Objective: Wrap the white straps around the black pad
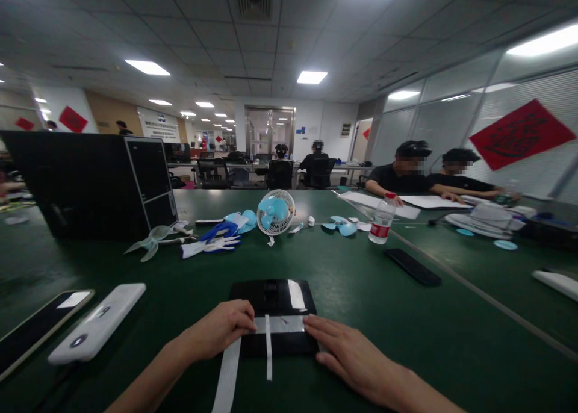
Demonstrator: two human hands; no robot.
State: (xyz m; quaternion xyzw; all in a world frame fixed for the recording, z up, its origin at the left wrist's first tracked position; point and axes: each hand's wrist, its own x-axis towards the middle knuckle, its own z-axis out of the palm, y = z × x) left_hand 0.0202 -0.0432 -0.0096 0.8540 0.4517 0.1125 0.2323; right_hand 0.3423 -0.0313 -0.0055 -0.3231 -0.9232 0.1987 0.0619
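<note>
A flat black panel (pixel 253 291) lies on the green table in front of me, with a band of shiny clear tape (pixel 291 324) running across it. My left hand (pixel 228 327) has its fingers curled together at the tape's left end. From beneath that hand a wide white ribbed strap (pixel 228 374) runs down to the bottom edge of the view. My right hand (pixel 345 353) lies flat with fingers stretched out, fingertips touching the tape's right end. A narrow white strip (pixel 269 353) crosses the tape and hangs over the panel's near edge.
Beyond the panel stand a small fan (pixel 276 213), blue-and-white gloves (pixel 212 242), loose fan blades (pixel 339 225) and a water bottle (pixel 382 218). A black computer case (pixel 76 184) is at left, near a white power bank (pixel 99 322) and a phone (pixel 43 322). People sit at right.
</note>
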